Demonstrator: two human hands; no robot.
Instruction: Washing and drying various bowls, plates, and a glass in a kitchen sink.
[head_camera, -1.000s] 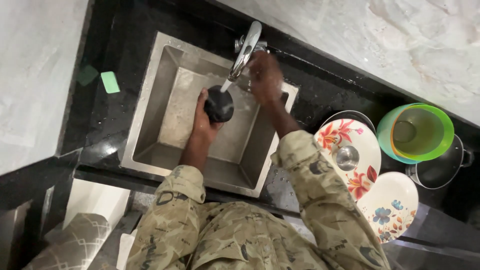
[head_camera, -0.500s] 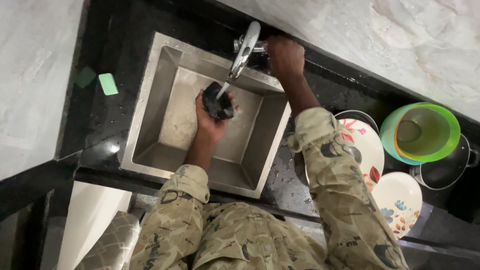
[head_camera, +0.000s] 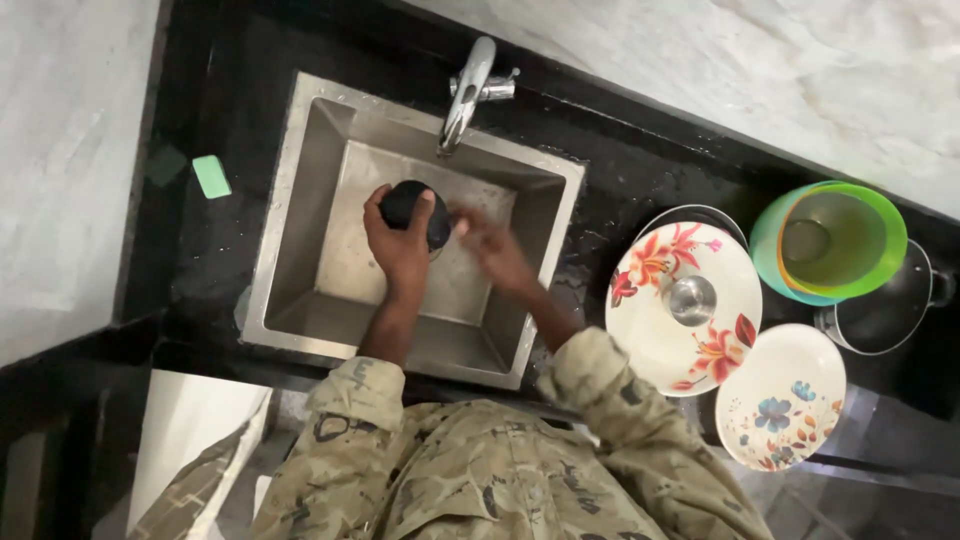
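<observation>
left hand clenched round dark round vessel, held over steel sink below tap | right hand blurred at its 3 o'clock, grip cannot be told | washing judged midway | floral plates stacked at 3 o'clock on table

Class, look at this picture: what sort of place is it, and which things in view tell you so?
Most likely a home kitchen's washing-up corner. A steel sink with a tap is set in a black counter, flowered plates and stacked green bowls stand beside it, and the left hand holds a dark round item in the basin.
</observation>
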